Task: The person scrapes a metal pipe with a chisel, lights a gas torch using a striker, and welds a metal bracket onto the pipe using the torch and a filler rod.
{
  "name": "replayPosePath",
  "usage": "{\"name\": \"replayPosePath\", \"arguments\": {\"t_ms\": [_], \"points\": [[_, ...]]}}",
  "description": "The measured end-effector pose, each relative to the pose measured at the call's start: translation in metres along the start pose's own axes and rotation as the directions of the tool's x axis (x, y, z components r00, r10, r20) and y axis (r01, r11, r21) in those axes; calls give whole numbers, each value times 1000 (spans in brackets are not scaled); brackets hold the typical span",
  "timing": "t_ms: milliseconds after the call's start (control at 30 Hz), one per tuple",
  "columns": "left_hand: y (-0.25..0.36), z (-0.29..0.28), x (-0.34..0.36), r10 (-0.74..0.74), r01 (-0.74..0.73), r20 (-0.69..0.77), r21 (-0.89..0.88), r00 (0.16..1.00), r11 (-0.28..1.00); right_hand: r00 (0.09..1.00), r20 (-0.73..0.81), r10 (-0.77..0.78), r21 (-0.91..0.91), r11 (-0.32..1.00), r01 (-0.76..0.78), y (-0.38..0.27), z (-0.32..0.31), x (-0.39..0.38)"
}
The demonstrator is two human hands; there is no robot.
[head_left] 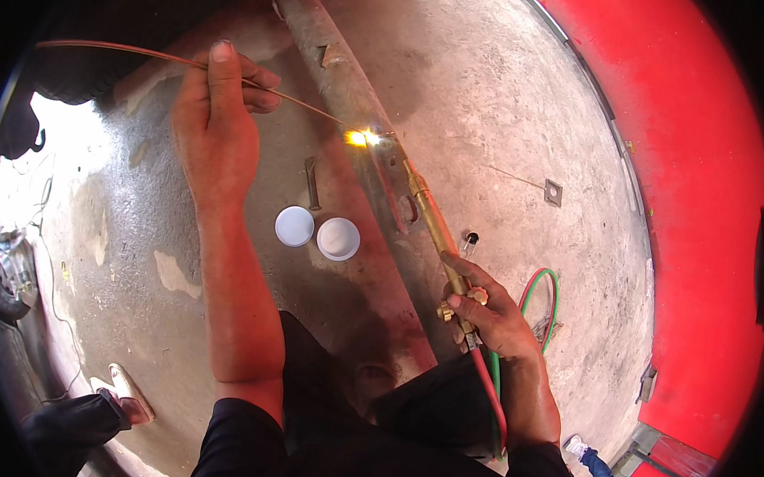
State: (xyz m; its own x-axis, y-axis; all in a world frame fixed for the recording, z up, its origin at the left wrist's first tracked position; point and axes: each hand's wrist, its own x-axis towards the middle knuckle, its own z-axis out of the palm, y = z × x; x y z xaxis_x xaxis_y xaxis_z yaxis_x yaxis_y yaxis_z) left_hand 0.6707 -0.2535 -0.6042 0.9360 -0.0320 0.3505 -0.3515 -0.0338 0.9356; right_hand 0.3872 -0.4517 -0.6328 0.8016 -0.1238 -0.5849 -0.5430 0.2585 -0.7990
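Note:
Between the thumb and fingers of my left hand (pixel 222 104) runs a long thin copper-coloured filler rod (pixel 311 108), its tip reaching the bright flame (pixel 362 138). My right hand (pixel 498 320) is closed round the handle of a brass gas torch (pixel 432 217), beside its valve knobs (pixel 477 295). The torch points up and left, and its nozzle end is at the glare. Flame and glare lie over a long dull metal beam (pixel 342 79) that slants across the floor. The glare hides the exact spot where rod, flame and metal meet.
Red and green hoses (pixel 494 397) trail from the torch. A white tub (pixel 338 238), a white lid (pixel 295 226) and a metal bar (pixel 313 184) lie left of the beam. A square plate (pixel 553 191) lies right. Other people's feet (pixel 128 394) show lower left and right.

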Motion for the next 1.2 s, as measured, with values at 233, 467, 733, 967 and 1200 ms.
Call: {"name": "replayPosePath", "arguments": {"t_ms": [233,467,733,967,1200], "points": [[1,2,-1,-12,12,-7,-13,1000,1000,1000,-1,-12,-17,1000,12,4,-2,0],[0,1,-1,-12,12,0,23,1000,1000,1000,-5,-3,-21,1000,3,2,-1,1],[-3,1,-1,-4,4,11,18,1000,1000,1000,3,19,-20,1000,-19,-1,-2,0],[1,2,0,-14,14,-7,-5,1000,1000,1000,5,-5,-23,1000,5,1,-2,1],[9,-2,-2,16,-17,-72,-16,997,1000,998,-29,-59,31,998,60,5,-7,2]]}}
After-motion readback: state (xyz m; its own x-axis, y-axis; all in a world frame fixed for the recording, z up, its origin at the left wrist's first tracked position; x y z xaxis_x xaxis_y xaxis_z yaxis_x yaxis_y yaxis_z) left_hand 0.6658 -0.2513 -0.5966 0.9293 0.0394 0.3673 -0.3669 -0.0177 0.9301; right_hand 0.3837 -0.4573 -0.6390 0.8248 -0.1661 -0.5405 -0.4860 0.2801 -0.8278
